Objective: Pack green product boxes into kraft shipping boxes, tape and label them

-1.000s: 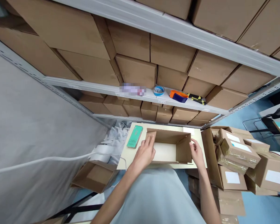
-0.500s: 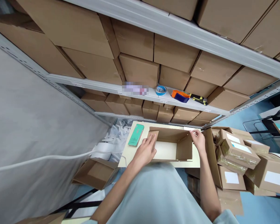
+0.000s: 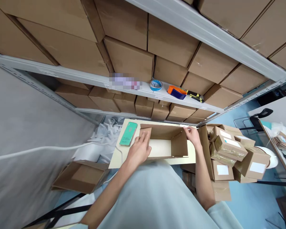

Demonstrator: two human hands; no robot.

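Note:
An open-topped cardboard box (image 3: pixel 179 145) stands on the pale table (image 3: pixel 116 160) in front of me; the tabletop shows through its bottom. My left hand (image 3: pixel 140 148) lies over the box's left end, its fingers stretched along the cardboard flap (image 3: pixel 145 130) there. At the far right corner, my right hand (image 3: pixel 192 134) pinches the box's rim between thumb and fingers. A flat green box (image 3: pixel 128 134) lies on the table left of my left hand. Part of the left wall is hidden behind that hand.
Shelves of cardboard boxes (image 3: pixel 131 62) rise behind the table. A blue tape roll (image 3: pixel 156 85) and an orange-and-blue tape dispenser (image 3: pixel 177 92) sit on one shelf. At right, a large carton (image 3: pixel 206 152) holds taped parcels (image 3: pixel 231 149). A white cable (image 3: pixel 50 148) crosses at left.
The view has shifted, so everything appears further left and slightly higher. Both hands keep their places on the cardboard box, and the left-end flap stands much as before.

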